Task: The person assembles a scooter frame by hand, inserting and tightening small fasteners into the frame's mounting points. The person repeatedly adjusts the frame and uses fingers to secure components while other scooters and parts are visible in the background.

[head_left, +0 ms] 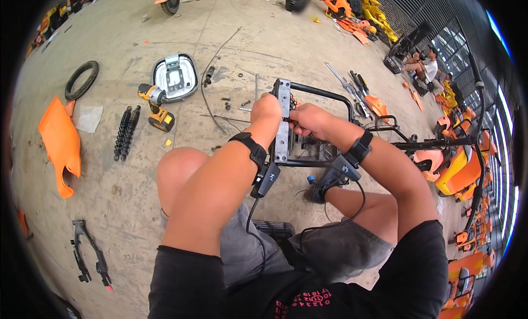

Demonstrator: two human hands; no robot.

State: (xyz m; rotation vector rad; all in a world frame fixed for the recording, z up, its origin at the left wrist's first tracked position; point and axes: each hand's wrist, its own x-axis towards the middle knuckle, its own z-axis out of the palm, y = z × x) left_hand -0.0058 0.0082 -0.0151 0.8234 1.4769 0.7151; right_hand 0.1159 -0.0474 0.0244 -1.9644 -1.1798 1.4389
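A black metal scooter frame (319, 89) stands in front of me, with a grey metal plate (282, 137) across its near left end. My left hand (266, 108) is at the plate's left side, its fingers hidden from view. From the right, my right hand (311, 121) reaches in with curled fingers against the plate's inner edge. Whatever those fingers pinch is too small and covered to name. Both wrists wear black straps with small boxes and cables.
Left on the concrete floor lie a cordless drill (157, 107), a grey-white lamp-like housing (175, 77), shock absorbers (127, 133), a tyre (82, 80), an orange panel (58, 143) and a black fork (88, 250). Hand tools (352, 91) lie beyond the frame. A seated person (426, 69) is far right.
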